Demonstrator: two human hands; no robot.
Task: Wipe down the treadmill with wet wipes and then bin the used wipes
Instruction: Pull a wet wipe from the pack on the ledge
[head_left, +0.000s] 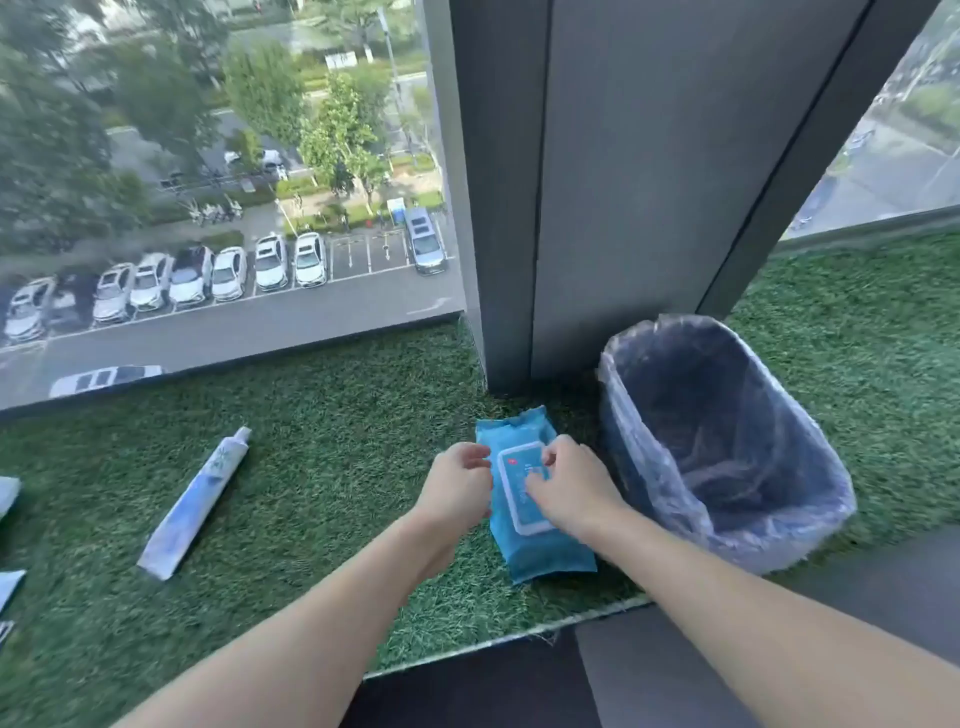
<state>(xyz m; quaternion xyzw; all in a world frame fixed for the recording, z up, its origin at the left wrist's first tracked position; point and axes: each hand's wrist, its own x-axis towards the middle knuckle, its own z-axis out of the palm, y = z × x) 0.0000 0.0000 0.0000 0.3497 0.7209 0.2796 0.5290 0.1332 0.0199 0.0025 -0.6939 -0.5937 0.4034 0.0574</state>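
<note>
Dark grey square pillar (623, 182) standing on green artificial-grass mat (322, 467). Well left of pillar, white-and-blue squeezed tube (195, 504) lying flat on mat. Beyond window glass left of pillar, row of parked white cars (208, 275).

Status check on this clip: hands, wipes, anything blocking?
Left hand holds wipes pack at its edge. Right hand pinches the lid, lid down, no wipe out. Lined bin beside pack, nothing in the way.

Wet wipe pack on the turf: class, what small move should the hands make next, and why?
Probably flip the lid open with the right hand: it looks closed, no wipe is out, that hand's fingers curl at its far edge, and the left hand steadies the wet wipe pack.
</note>
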